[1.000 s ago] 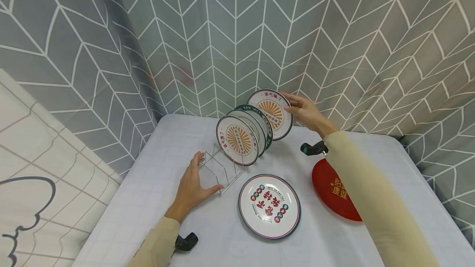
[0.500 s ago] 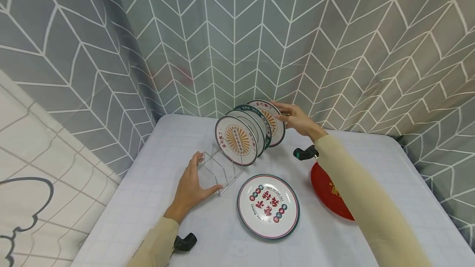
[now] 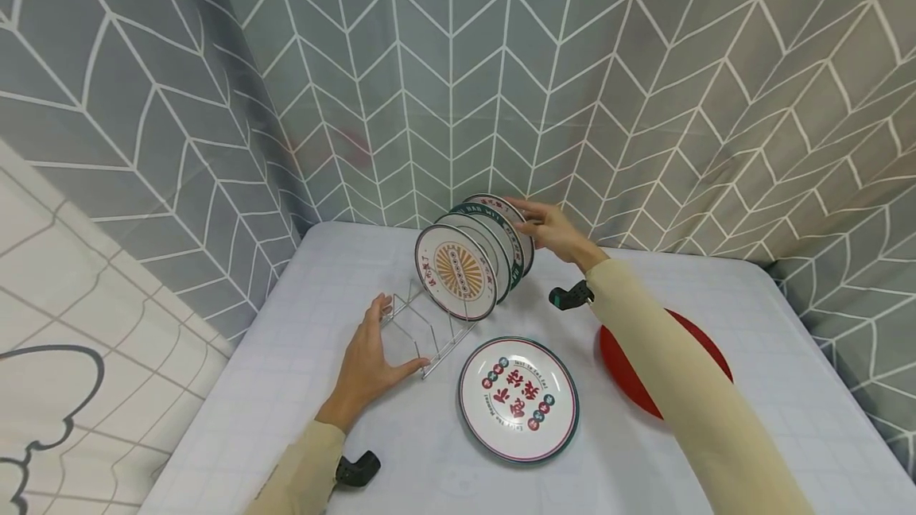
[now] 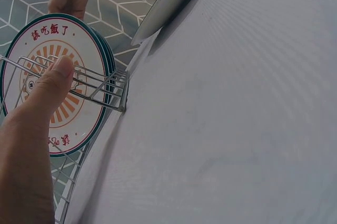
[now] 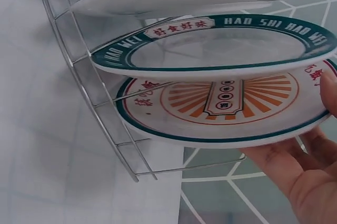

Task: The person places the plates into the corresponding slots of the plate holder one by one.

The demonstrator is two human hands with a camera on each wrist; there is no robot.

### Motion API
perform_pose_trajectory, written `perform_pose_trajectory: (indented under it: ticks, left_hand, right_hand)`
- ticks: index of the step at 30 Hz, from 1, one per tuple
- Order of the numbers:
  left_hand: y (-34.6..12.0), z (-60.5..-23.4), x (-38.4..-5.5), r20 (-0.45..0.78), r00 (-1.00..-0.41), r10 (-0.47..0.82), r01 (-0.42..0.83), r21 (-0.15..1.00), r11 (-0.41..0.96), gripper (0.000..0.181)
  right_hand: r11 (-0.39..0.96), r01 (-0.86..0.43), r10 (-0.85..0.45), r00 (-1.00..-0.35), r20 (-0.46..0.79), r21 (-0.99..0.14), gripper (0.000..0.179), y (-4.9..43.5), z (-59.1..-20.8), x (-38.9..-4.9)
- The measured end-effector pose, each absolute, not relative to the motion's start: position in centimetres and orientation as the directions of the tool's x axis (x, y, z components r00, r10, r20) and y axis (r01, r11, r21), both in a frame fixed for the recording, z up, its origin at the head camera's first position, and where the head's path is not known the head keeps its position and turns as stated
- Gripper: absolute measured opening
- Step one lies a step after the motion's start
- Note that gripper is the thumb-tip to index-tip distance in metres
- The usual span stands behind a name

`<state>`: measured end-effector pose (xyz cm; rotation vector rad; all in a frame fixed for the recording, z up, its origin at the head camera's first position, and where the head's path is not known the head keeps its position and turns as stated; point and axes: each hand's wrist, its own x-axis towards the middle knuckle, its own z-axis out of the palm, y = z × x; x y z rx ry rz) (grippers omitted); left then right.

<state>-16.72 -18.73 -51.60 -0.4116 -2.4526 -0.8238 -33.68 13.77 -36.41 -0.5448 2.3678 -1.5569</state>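
A wire dish rack (image 3: pixel 449 350) holds several plates on edge toward its far end. My left hand (image 3: pixel 368 364) grips the rack's near end; its thumb lies across the wires in the left wrist view. The nearest standing plate (image 3: pixel 458 271) has an orange sunburst and red characters. Further back stands a green-rimmed plate (image 5: pixel 210 70). Behind that one, my right hand (image 3: pixel 551 233) pinches the edge of another sunburst plate (image 5: pixel 179 125), its thumb above and fingers below in the right wrist view. That plate's edge is among the rack's wires.
A white plate with red characters (image 3: pixel 518 400) lies flat in front of the rack, apparently on another plate. To the right is a red plate (image 3: pixel 697 332), partly hidden by my right sleeve. A patterned curtain (image 3: pixel 458 62) hangs behind the white-covered table (image 3: pixel 343 261).
My right hand has brought the sunburst plate left and down, close behind the green-rimmed plate in the rack. My left hand has stayed on the rack.
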Motion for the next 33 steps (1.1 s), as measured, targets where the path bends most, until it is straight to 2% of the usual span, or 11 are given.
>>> perform_pose_trajectory:
  ticks: [8,14,33]
  left_hand:
    - [-18.6,-51.4,-16.8,0.583,-0.803,0.124,0.451,0.458,0.766,0.131]
    - [-18.7,-51.3,-16.8,0.594,-0.794,0.129,0.46,0.448,0.767,0.13]
    - [-18.6,-51.5,-16.6,0.597,-0.793,0.125,0.461,0.453,0.763,0.129]
  right_hand:
    - [0.348,-0.137,-0.436,-0.899,-0.031,-0.927,0.053,14.0,-36.3,-34.0]
    - [0.345,-0.172,-0.444,-0.896,0.001,-0.923,0.053,14.3,-37.0,-33.8]
    - [0.357,-0.167,-0.451,-0.893,-0.013,-0.919,0.055,14.6,-37.4,-33.6]
